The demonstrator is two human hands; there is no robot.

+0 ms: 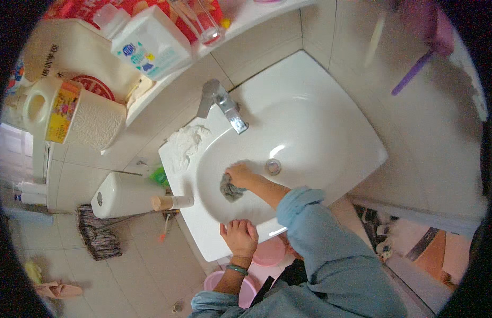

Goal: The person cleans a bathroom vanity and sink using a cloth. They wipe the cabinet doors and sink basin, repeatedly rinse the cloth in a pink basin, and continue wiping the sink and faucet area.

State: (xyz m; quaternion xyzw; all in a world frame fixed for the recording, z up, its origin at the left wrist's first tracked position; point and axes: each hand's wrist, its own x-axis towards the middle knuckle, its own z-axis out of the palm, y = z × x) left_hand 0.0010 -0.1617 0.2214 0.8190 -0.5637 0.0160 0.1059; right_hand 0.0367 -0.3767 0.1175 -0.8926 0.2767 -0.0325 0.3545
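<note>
My right hand (pixel 239 175) is closed on a crumpled grey cloth (pixel 232 190), pressing it against the left inner wall of the white sink (pixel 357 132). Part of the cloth hangs out below the fingers. My left hand (pixel 239 238) lies on the sink's front rim, palm down, fingers extended with nothing in them. A green bracelet (pixel 237 269) circles that wrist. Just right of the cloth is the round metal drain (pixel 273 166). The chrome faucet (pixel 227 108) stands behind the basin, and no water stream shows.
Crumpled white material (pixel 187 146) and a tan-capped bottle (pixel 174 202) sit on the sink's left ledge. A shelf above holds a white bottle (pixel 150 45) and a tissue roll (pixel 97 119). Left are a toilet (pixel 124 191) and broom (pixel 100 233); pink basins (pixel 270 252) stand below.
</note>
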